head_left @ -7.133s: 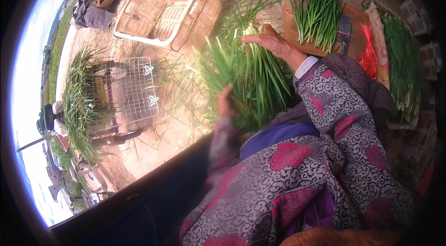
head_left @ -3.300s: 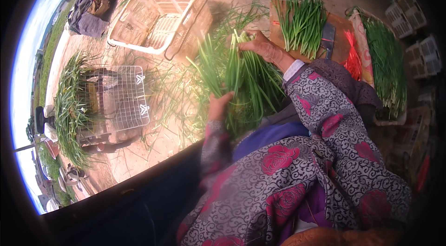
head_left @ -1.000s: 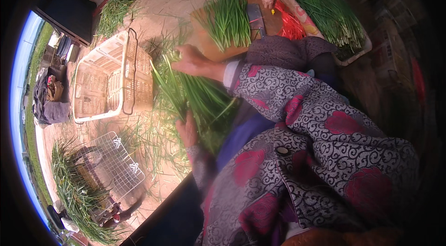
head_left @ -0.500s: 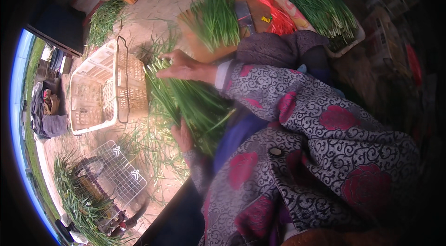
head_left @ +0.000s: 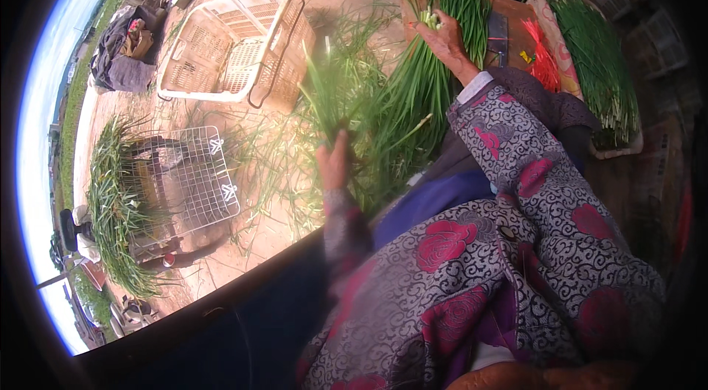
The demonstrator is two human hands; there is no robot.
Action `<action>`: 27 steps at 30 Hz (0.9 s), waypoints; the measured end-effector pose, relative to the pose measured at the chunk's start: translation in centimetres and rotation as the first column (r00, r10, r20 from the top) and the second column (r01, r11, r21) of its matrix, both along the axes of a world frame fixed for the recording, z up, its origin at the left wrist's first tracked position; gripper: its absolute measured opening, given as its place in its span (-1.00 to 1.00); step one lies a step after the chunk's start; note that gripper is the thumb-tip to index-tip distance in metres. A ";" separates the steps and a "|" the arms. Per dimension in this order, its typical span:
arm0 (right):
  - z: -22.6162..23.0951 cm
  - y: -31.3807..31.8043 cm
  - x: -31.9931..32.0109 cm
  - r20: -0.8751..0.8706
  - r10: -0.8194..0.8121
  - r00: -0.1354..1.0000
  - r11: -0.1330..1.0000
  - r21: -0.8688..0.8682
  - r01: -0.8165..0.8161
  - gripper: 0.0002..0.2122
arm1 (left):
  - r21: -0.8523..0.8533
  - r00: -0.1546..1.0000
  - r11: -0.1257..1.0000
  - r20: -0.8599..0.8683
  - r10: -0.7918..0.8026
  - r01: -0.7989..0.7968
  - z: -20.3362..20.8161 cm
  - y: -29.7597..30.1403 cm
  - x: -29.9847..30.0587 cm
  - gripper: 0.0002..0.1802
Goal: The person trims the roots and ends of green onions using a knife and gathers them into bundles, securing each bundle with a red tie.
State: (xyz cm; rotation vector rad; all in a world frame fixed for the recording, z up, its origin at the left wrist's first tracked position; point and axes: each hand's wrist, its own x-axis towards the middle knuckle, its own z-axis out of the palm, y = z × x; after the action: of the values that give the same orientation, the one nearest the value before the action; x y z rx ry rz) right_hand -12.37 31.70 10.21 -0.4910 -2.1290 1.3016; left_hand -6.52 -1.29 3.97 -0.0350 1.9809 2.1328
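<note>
My right hand [head_left: 448, 43] is closed around the pale stem ends of a bunch of garlic chives [head_left: 414, 91]. The green leaves trail down toward my lap. Lower left, my left hand [head_left: 334, 161] grips a smaller wisp of green leaves [head_left: 323, 99], smeared by motion and apart from the bunch's stem ends. Just beyond my right hand, a pile of chives [head_left: 464, 10] lies on a brown board [head_left: 509, 10]. A dark flat piece [head_left: 498, 40] and a bundle of red ties [head_left: 542, 58] are on the board too.
A white plastic basket [head_left: 291, 58] with a wire handle stands left. Loose leaves [head_left: 295, 191] litter the ground. A wire-basket cart [head_left: 195, 176] heaped with greens [head_left: 118, 206] stands lower left. At right, a lined crate [head_left: 627, 147] holds more chives. Dark cloth [head_left: 129, 51] lies far left.
My right hand has moved the bunch away to the right, over the board's edge. My left hand has pulled apart with a wisp of leaves. The whole view has turned.
</note>
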 end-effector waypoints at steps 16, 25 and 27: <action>3.0 -7.6 -5.3 0.272 0.609 0.745 0.793 -0.250 -0.556 -0.23 | -0.255 0.952 0.967 -0.291 -0.098 0.022 -3.1 2.4 0.4 -0.64; 1.4 3.3 -4.6 -0.117 0.501 0.858 0.855 -0.089 -0.511 -0.46 | 0.040 0.989 0.993 0.102 0.106 -0.111 -5.7 -2.3 -1.0 -0.60; 3.9 4.1 -3.4 -0.052 0.505 0.861 0.812 -0.310 -0.495 -0.64 | -0.057 0.976 0.989 0.164 0.145 -0.138 -7.0 -3.3 -0.9 -0.61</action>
State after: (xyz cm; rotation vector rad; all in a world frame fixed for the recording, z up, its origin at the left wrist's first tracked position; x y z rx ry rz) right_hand -15.75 35.80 14.13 -0.0589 -2.1669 1.9594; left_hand -7.46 -4.62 -2.99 -0.3619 1.9812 2.0904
